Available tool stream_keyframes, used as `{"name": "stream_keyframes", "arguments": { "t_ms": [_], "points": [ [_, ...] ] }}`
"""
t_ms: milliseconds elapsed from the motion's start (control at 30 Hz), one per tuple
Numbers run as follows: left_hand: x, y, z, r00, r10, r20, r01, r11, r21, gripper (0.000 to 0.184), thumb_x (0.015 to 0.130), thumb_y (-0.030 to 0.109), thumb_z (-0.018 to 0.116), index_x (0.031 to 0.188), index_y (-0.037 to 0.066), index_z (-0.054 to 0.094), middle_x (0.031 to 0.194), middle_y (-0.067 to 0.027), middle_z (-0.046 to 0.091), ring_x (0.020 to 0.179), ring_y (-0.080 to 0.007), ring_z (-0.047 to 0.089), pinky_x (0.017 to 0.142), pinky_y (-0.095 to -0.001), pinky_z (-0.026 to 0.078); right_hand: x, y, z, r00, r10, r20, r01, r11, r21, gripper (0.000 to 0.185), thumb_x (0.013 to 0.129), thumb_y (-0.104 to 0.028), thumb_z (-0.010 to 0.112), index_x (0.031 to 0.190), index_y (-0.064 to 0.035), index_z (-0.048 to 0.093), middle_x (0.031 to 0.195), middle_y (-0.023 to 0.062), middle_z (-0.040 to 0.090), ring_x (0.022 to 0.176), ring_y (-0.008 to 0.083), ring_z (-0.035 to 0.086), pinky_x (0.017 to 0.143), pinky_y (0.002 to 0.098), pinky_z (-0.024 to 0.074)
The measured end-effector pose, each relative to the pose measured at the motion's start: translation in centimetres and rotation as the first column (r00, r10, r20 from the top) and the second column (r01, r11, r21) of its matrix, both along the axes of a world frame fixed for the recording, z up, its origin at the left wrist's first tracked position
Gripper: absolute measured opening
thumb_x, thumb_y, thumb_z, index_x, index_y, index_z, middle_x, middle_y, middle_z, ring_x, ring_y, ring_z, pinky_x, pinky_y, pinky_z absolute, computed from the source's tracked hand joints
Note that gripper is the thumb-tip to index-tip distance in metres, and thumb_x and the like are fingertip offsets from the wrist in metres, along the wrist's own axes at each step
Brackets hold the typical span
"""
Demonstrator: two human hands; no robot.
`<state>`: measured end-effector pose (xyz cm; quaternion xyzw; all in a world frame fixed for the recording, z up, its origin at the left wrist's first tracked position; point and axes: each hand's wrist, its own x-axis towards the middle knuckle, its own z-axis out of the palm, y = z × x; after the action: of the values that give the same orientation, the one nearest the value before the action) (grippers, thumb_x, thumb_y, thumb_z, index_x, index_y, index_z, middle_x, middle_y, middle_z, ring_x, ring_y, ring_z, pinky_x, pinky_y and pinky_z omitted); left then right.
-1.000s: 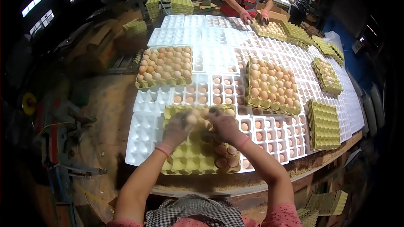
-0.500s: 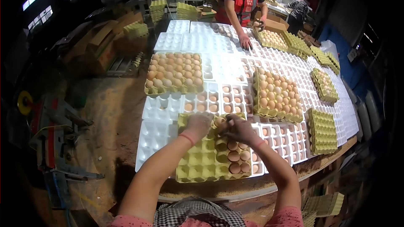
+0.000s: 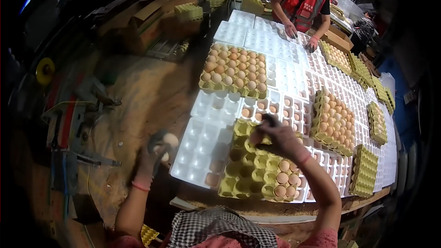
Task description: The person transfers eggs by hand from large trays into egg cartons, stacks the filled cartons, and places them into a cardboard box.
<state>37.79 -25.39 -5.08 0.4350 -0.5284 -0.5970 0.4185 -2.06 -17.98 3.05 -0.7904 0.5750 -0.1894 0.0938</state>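
Note:
My left hand [image 3: 150,158], gloved with dark fingertips, is closed around pale eggs [image 3: 170,140], off the left edge of the white foam tray [image 3: 195,151]. Over the yellow-green pulp egg tray [image 3: 259,186] is my right hand [image 3: 284,140], its dark fingertips curled round a brownish egg [image 3: 256,137]. Several brown eggs [image 3: 281,178] fill the right columns of that pulp tray, while its left cups are bare. One egg [image 3: 213,179] shows in the lower right of the foam tray.
Full pulp trays of eggs stand behind on the left [image 3: 234,69] and right [image 3: 336,119]. A stack of pulp trays [image 3: 365,172] is at the right. Across the table a co-worker in a red vest [image 3: 303,7] has both hands over foam trays. Machinery [image 3: 78,124] stands left.
My left hand has moved left from the pulp tray, with eggs now visible in it. My right hand remains over the tray. The view has turned left; the co-worker's hands have come closer together.

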Motion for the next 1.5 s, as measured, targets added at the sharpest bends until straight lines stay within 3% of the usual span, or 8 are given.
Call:
{"name": "stream_keyframes", "arguments": {
  "t_ms": [300,633,833,1133,1233,1367,1433,1500],
  "points": [
    [-8.1,0.1,-2.8,0.754,-0.134,0.643,0.388,0.880,-0.272,0.043,0.084,0.003,0.067,0.126,0.004,0.057,0.119,-0.0133,0.060,0.105,-0.0235,0.061,0.088,-0.0346,0.051,12.3,-8.8,-6.5,0.698,0.361,-0.619,-0.059,0.890,0.452,0.021,0.086,-0.029,0.059,0.099,-0.0125,0.061,0.100,0.0098,0.061,0.077,0.0260,0.066,0.058,0.0400,0.0519],
    [-10.7,-4.4,-8.2,0.736,0.165,0.656,0.269,0.818,-0.508,0.048,0.085,0.008,0.055,0.132,0.001,0.048,0.126,-0.0211,0.051,0.117,-0.0388,0.047,0.101,-0.0456,0.039,11.5,-5.8,-12.0,0.994,-0.096,-0.051,0.073,0.939,-0.337,0.030,0.084,-0.016,0.056,0.113,-0.0136,0.061,0.111,0.0103,0.062,0.105,0.0281,0.059,0.080,0.0393,0.0514],
    [-16.0,3.0,-1.0,0.951,-0.094,0.296,0.238,0.831,-0.502,0.048,0.084,0.005,0.065,0.130,0.000,0.052,0.125,-0.0189,0.055,0.113,-0.0354,0.053,0.097,-0.0423,0.043,-1.1,16.2,-1.3,0.813,-0.566,0.136,0.571,0.821,0.008,0.025,0.084,-0.010,0.068,0.108,-0.0097,0.065,0.092,0.0121,0.065,0.080,0.0297,0.066,0.072,0.0393,0.0527],
    [-26.4,17.7,-0.1,0.380,-0.210,0.901,0.924,0.041,-0.380,0.054,0.081,0.037,0.068,0.125,0.009,0.057,0.119,-0.0126,0.055,0.110,-0.0276,0.052,0.099,-0.0421,0.038,-4.3,26.2,-7.8,0.902,-0.426,0.075,0.401,0.888,0.224,0.043,0.082,-0.012,0.068,0.123,-0.0118,0.052,0.117,0.0161,0.054,0.100,0.0302,0.061,0.078,0.0398,0.0530],
    [-27.1,18.1,-0.9,0.409,-0.213,0.887,0.912,0.084,-0.401,0.055,0.078,0.035,0.071,0.123,0.009,0.057,0.114,-0.0127,0.056,0.107,-0.0294,0.053,0.098,-0.0447,0.037,-6.7,26.5,-6.5,0.625,-0.524,0.579,0.469,0.845,0.258,0.041,0.083,-0.014,0.070,0.120,-0.0091,0.052,0.116,0.0144,0.054,0.100,0.0257,0.062,0.078,0.0366,0.0531],
    [-27.8,16.7,-0.8,0.480,-0.408,0.776,0.869,0.339,-0.360,0.043,0.083,0.026,0.069,0.120,0.007,0.057,0.112,-0.0121,0.058,0.104,-0.0259,0.056,0.095,-0.0418,0.043,-7.7,23.7,-5.8,0.873,-0.484,-0.054,0.482,0.841,0.245,0.058,0.080,-0.037,0.074,0.127,-0.0112,0.051,0.114,0.0148,0.054,0.092,0.0305,0.064,0.079,0.0399,0.0507],
    [-28.3,15.4,-2.4,0.835,-0.549,-0.051,0.548,0.836,-0.020,0.031,0.089,0.014,0.064,0.117,0.003,0.057,0.109,-0.0106,0.059,0.101,-0.0214,0.059,0.088,-0.0366,0.049,-7.6,22.7,-8.4,0.885,-0.434,-0.167,0.463,0.852,0.244,0.056,0.078,-0.044,0.074,0.124,-0.0175,0.054,0.110,0.0109,0.058,0.082,0.0289,0.066,0.066,0.0430,0.0497],
    [-28.3,13.1,-0.2,0.799,-0.523,0.296,0.582,0.797,-0.164,0.022,0.091,0.014,0.063,0.108,0.000,0.059,0.105,-0.0111,0.060,0.088,-0.0211,0.063,0.077,-0.0330,0.052,-7.8,22.0,-5.8,0.883,-0.455,-0.111,0.469,0.851,0.237,0.055,0.079,-0.038,0.076,0.125,-0.0169,0.054,0.106,0.0107,0.060,0.081,0.0256,0.066,0.065,0.0386,0.0504]
  ]
}}
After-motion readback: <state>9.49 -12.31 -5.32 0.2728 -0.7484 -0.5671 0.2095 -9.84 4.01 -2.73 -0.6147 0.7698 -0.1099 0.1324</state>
